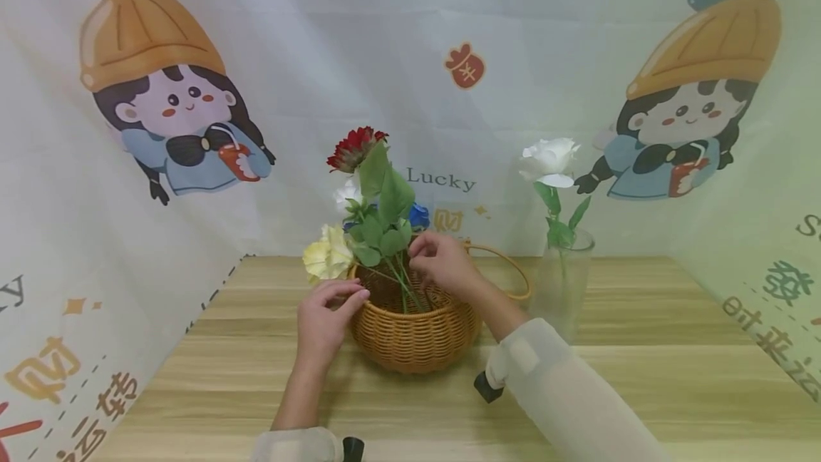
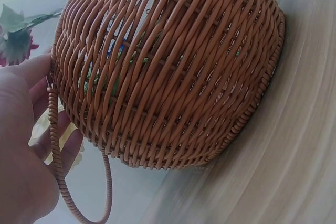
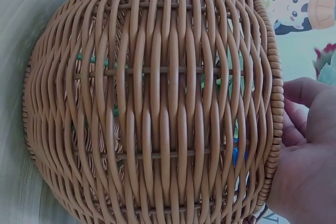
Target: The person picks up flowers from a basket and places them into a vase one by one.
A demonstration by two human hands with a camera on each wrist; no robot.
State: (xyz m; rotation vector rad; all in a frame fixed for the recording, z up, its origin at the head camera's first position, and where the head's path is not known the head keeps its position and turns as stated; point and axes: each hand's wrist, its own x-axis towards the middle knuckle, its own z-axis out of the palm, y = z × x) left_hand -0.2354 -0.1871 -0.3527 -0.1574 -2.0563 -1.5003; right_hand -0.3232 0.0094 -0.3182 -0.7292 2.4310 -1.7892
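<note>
Head view: green stems (image 1: 403,281) aslant, tops leftward, in upright wicker basket (image 1: 413,342)

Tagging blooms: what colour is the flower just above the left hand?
Pale yellow; that flower shows best in the head view.

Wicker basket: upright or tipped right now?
Upright: the head view shows the wicker basket base-down on the table, its opening facing up with green stems inside.
</note>
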